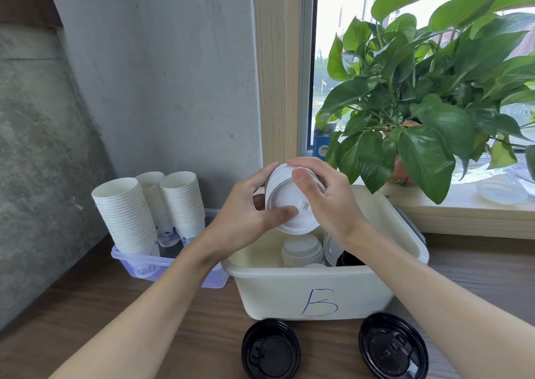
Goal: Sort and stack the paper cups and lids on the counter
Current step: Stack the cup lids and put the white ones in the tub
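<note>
Over the counter (86, 306), both hands' grip curls round stacked white lids (286, 202).

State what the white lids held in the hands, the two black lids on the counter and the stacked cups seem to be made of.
White lid stack: probably matte plastic, judging by thin moulded rims. Black lids: glossy plastic, with highlights and embossed detail. Stacked cups: likely paper, dull white with rolled rims.
</note>
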A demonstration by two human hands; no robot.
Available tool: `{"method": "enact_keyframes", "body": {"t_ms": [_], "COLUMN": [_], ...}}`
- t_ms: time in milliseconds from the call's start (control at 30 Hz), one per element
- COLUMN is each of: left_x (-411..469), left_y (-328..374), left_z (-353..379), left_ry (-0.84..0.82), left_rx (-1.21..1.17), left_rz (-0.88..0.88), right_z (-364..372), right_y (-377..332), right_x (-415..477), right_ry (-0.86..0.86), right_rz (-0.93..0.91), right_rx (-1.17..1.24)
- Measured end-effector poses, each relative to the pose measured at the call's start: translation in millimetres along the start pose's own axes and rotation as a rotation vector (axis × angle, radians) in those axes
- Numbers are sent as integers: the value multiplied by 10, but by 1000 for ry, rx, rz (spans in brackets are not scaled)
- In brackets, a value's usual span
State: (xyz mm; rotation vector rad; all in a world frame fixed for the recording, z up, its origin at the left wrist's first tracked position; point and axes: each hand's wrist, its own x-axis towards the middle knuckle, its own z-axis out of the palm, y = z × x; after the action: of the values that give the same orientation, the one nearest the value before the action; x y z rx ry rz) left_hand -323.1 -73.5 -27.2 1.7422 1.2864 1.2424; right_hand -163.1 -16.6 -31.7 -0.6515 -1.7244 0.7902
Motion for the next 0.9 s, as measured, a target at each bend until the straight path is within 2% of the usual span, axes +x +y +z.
{"method": "enact_keyframes", "body": {"t_ms": [267, 433, 567, 700, 900], "left_x": [20, 38, 53, 62, 46], "left_y": [-19, -37, -33, -3, -57], "left_z": [9, 8, -15, -9, -56], "left_ry": [2, 45, 56, -19, -39], "left_rx": [-13, -96, -83, -7, -17], "left_rz": [14, -99, -111, -93, -75], "right_z": [14, 36, -44, -82, -49], "right_y": [18, 19, -5, -10, 21], "right_x": [22, 13, 9, 41, 28], "right_ry": [19, 59, -52, -167, -53], "right_rz": [-31, 28, 75, 77, 64], "right_rx": [16, 105, 105, -74, 8]}}
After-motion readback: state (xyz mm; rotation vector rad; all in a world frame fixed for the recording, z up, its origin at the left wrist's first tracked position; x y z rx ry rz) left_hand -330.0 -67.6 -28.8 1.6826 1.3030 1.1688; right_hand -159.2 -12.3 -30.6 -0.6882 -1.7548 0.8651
